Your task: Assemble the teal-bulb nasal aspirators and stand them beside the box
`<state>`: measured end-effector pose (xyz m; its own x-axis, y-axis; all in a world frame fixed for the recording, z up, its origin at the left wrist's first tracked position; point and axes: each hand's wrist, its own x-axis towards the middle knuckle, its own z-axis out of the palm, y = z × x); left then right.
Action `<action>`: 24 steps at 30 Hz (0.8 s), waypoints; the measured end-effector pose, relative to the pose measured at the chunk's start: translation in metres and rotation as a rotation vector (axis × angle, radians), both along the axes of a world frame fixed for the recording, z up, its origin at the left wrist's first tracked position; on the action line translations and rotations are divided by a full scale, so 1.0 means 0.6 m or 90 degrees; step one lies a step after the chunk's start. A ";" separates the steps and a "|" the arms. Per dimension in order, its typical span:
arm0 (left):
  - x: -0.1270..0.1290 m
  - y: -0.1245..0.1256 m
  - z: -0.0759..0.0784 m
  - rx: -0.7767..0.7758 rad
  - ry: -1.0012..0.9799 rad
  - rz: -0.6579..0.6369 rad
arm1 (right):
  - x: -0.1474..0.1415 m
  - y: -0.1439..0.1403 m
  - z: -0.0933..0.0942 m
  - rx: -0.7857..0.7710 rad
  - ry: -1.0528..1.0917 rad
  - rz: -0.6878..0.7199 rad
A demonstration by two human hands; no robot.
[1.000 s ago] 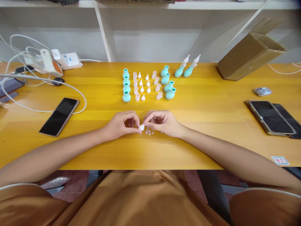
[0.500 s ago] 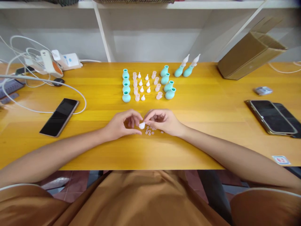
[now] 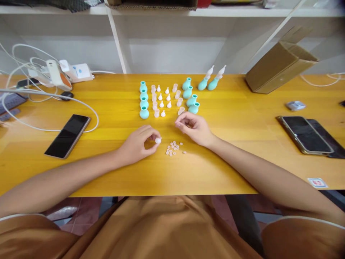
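Note:
My left hand [image 3: 141,144] pinches a small white nozzle tip [image 3: 158,140] between thumb and forefinger, just above the table. My right hand [image 3: 194,127] is loosely curled with nothing visible in it. Its fingertips are just below the nearest translucent pinkish cup-shaped connector [image 3: 181,110] of the right column. Between and below the hands lies a loose cluster of tiny pinkish rings [image 3: 173,146]. Beyond them stand columns of teal squeeze bulbs [image 3: 144,113], more pinkish connectors [image 3: 156,113] and white nozzle tips [image 3: 163,113]. More teal bulbs [image 3: 193,108] lean at the right.
Two assembled teal-and-white bulbs [image 3: 212,83] stand at the back. A phone [image 3: 68,136] and chargers with white cables [image 3: 79,72] occupy the left. On the right are a cardboard box [image 3: 279,68], stacked phones [image 3: 304,133], a small wrapped packet [image 3: 295,105] and a sticker [image 3: 318,182].
My hands have parted. The left has drawn slightly left with the white nozzle tip; the right has let go of it and moved up and right toward the connectors.

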<state>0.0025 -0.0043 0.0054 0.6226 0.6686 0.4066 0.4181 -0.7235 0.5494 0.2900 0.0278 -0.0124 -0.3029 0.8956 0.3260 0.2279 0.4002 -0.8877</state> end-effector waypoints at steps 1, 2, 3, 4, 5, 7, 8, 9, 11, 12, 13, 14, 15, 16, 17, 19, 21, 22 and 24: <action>0.000 0.001 -0.001 0.005 0.014 0.017 | 0.006 0.006 0.000 0.041 -0.028 -0.023; -0.001 0.003 -0.002 0.010 0.027 0.032 | 0.010 0.010 0.000 0.090 -0.055 -0.046; -0.001 0.004 -0.004 0.017 0.040 0.047 | 0.014 0.013 0.002 0.143 -0.080 -0.070; -0.002 0.006 -0.005 0.025 0.053 0.059 | 0.018 0.015 0.006 0.196 -0.102 -0.094; -0.003 0.007 -0.006 0.032 0.064 0.070 | 0.021 0.016 0.011 0.246 -0.123 -0.119; -0.005 0.009 -0.008 0.042 0.084 0.086 | 0.030 0.016 0.023 0.323 -0.164 -0.168; -0.006 0.010 -0.009 0.043 0.094 0.091 | 0.036 0.016 0.030 0.352 -0.183 -0.192; -0.006 0.010 -0.010 0.041 0.102 0.093 | 0.042 0.015 0.036 0.375 -0.202 -0.217; -0.006 0.010 -0.011 0.041 0.113 0.094 | 0.056 0.014 0.044 0.392 -0.252 -0.251; -0.006 0.009 -0.011 0.041 0.115 0.094 | 0.061 0.014 0.046 0.389 -0.285 -0.255; -0.006 0.009 -0.011 0.041 0.115 0.094 | 0.065 0.013 0.047 0.378 -0.322 -0.250; -0.006 0.009 -0.011 0.041 0.114 0.095 | 0.067 0.012 0.047 0.361 -0.362 -0.240; -0.006 0.009 -0.011 0.040 0.113 0.096 | 0.067 0.011 0.047 0.339 -0.404 -0.227; -0.006 0.009 -0.011 0.039 0.112 0.096 | 0.066 0.010 0.046 0.319 -0.441 -0.215; -0.006 0.009 -0.011 0.038 0.111 0.097 | 0.062 0.009 0.045 0.301 -0.475 -0.207; -0.006 0.009 -0.010 0.037 0.110 0.098 | 0.054 0.007 0.043 0.271 -0.534 -0.195; -0.006 0.010 -0.010 0.035 0.109 0.099 | 0.046 0.007 0.041 0.252 -0.578 -0.183; -0.006 0.010 -0.010 0.033 0.110 0.100 | 0.043 0.007 0.040 0.245 -0.595 -0.177; -0.007 0.010 -0.012 0.028 0.108 0.101 | 0.038 0.009 0.035 0.239 -0.611 -0.164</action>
